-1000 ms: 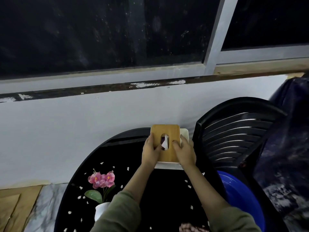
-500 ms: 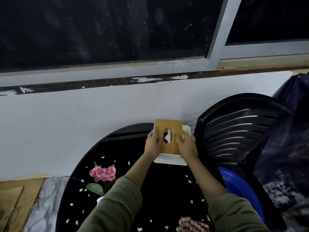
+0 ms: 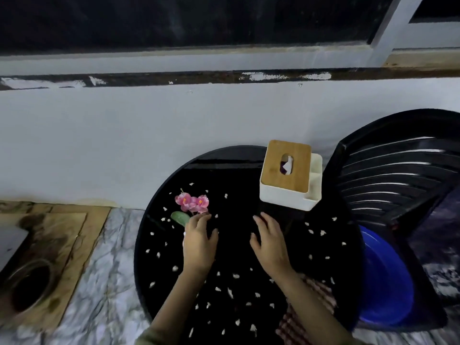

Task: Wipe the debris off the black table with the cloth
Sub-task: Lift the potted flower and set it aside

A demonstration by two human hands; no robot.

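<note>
A round black table (image 3: 239, 247) is strewn with several small white scraps of debris (image 3: 230, 293). A red-and-white checked cloth (image 3: 322, 298) lies at the table's near right edge, partly under my right forearm. My left hand (image 3: 199, 241) hovers open over a small white vase, hidden beneath it, that holds pink flowers (image 3: 191, 202). My right hand (image 3: 270, 242) is open above the table's middle, holding nothing. A white tissue box with a wooden lid (image 3: 288, 174) stands at the far edge, apart from both hands.
A black plastic chair (image 3: 398, 175) stands right of the table with a blue basin (image 3: 383, 282) under it. A white wall runs behind the table. On the left is a marble-patterned floor (image 3: 99, 270) and a wooden board with a round metal hole (image 3: 32, 285).
Both hands have let go of the tissue box, which now stands at the far edge, and have drawn back toward me. My left hand has shifted over the flower vase.
</note>
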